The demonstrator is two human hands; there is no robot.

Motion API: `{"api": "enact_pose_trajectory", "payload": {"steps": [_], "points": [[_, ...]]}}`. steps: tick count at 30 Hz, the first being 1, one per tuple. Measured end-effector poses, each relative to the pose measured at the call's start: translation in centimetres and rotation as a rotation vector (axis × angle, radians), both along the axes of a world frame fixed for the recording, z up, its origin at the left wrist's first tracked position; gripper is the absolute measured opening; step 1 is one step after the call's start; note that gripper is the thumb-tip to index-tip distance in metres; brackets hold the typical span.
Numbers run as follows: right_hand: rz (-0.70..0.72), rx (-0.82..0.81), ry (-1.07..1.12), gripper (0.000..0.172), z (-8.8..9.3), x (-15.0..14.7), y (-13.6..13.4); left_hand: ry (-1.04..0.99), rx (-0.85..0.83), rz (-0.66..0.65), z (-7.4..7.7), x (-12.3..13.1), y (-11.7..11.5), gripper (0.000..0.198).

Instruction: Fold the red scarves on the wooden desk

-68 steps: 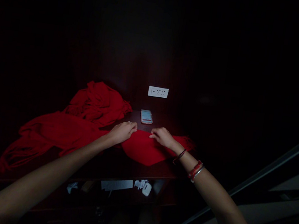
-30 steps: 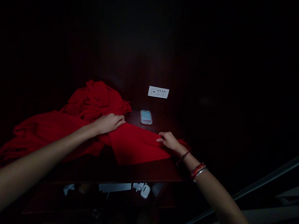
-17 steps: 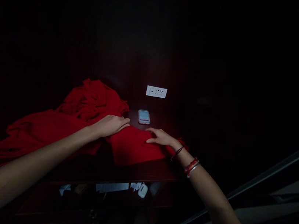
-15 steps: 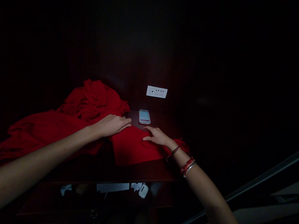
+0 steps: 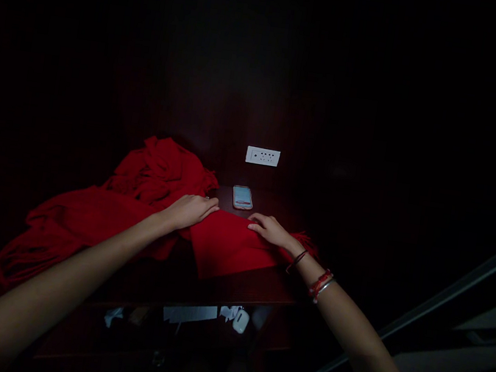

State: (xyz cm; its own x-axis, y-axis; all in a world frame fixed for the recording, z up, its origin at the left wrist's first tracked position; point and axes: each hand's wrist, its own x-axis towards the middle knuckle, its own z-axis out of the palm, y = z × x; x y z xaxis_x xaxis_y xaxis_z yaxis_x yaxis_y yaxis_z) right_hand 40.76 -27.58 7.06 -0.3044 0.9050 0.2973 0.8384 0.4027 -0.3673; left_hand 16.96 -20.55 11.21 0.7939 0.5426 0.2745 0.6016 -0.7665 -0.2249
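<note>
A folded red fringed scarf [image 5: 230, 248] lies on the dark wooden shelf [image 5: 232, 296]. My left hand [image 5: 196, 211] is closed at its far left corner, the fingers together and their undersides hidden. On the far edge, towards the right, my right hand [image 5: 272, 231] pinches the cloth, with thumb and fingertips close together. Fringe shows beside the right wrist, which wears bracelets. Left of the folded piece, more red fringed cloth [image 5: 82, 212] lies spread under my left forearm, with a crumpled red heap [image 5: 158, 167] behind it.
A lit phone [image 5: 242, 197] lies behind the scarf, just beyond my hands. On the back wall is a white socket plate [image 5: 262, 156]. Below the shelf's front edge sit a white earbud case [image 5: 240, 321] and papers [image 5: 190, 313]. A pale rail [image 5: 459, 286] slants at right.
My right hand has slid a little right along the scarf's far edge, and its thumb and fingers have drawn closer together. The left hand keeps its place on the corner. The view has shifted slightly.
</note>
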Motion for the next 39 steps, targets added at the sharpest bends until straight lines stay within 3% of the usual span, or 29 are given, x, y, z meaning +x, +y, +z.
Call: {"api": "enact_pose_trajectory", "payload": {"steps": [4,12,18,20,25,29,39], "points": [[-0.062,0.054,0.090,0.016,-0.7,0.2,0.3,-0.065,-0.018,0.018,-1.0,0.4,0.7,0.035],[-0.297,0.086,-0.021,0.023,-2.8,-0.1,3.1,-0.159,-0.089,0.136,-4.1,1.5,4.3,0.032],[-0.088,0.064,0.197,0.022,-3.3,0.4,3.5,-0.312,-0.157,0.165,-6.0,1.9,5.7,0.030],[-0.077,0.064,0.192,0.022,-3.5,0.6,3.5,-0.309,-0.151,0.141,-6.3,1.9,5.7,0.031],[-0.181,0.148,0.112,0.025,-3.7,0.7,3.5,-0.323,-0.108,0.113,-6.5,1.8,5.4,0.030],[-0.165,0.163,0.144,0.023,-3.7,0.6,3.4,-0.345,-0.090,0.128,-6.5,1.6,5.4,0.029],[-0.253,0.180,0.295,0.008,-3.3,0.8,2.8,-0.462,-0.168,-0.170,-5.5,0.3,5.2,0.024]]}}
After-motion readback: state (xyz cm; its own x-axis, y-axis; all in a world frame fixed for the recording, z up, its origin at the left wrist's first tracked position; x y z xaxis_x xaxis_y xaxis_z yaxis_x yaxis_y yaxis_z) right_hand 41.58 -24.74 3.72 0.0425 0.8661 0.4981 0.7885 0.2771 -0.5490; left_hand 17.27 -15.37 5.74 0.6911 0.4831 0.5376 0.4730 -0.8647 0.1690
